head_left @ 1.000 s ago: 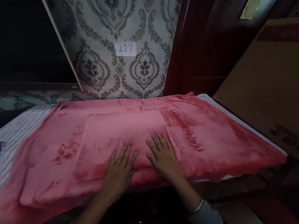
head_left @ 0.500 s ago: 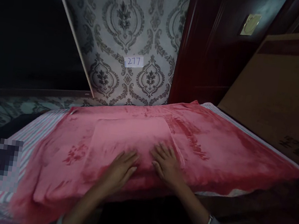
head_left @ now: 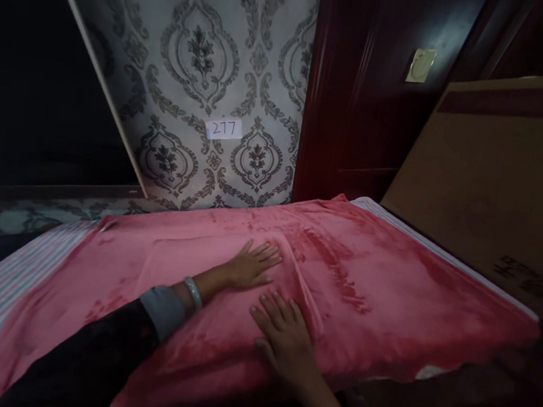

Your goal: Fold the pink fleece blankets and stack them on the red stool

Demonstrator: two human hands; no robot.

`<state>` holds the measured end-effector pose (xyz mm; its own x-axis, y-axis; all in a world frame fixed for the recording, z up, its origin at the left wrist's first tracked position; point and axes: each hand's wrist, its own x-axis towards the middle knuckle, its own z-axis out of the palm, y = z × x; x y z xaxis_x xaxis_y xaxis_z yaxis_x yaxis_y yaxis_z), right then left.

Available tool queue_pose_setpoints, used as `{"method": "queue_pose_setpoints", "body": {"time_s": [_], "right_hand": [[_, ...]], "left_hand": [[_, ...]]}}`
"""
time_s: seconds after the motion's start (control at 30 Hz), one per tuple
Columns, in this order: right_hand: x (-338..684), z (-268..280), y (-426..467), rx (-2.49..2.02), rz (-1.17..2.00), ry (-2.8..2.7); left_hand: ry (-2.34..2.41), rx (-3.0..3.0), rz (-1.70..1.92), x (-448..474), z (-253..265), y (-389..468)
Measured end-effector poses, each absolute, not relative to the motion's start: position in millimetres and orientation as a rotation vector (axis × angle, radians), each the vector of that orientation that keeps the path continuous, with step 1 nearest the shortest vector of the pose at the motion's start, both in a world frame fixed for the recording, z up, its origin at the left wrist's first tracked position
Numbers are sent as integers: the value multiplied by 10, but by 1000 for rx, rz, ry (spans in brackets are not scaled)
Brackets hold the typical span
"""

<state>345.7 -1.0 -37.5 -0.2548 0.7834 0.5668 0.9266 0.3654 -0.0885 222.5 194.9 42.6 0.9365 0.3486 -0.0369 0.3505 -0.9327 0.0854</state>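
Note:
A pink-red plush blanket is spread over the surface before me, with darker brushed patches in its pile. A smooth, raised rectangular area lies toward the middle; I cannot tell whether it is a fold or a separate piece. On its upper right part my left hand rests flat with fingers spread, a bracelet at the wrist. Just below and to the right, my right hand lies palm down with its fingers apart. Neither hand grips the fabric.
Striped cloth shows from under the blanket at the left and far right. A large cardboard box stands on the right. Behind are patterned wallpaper with a paper label reading 277, a dark screen and a dark red panel.
My left hand has moved forward and right, farther up the raised area. My right hand stays low on the right side of it. The view has shifted a little.

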Motion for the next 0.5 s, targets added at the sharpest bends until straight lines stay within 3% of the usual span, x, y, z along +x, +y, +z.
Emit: {"method": "queue_pose_setpoints", "body": {"time_s": [0.5], "right_hand": [[3450, -417, -6, -1422, -334, -2007]], "left_hand": [[920, 2741, -12, 2913, 217, 2882]]}}
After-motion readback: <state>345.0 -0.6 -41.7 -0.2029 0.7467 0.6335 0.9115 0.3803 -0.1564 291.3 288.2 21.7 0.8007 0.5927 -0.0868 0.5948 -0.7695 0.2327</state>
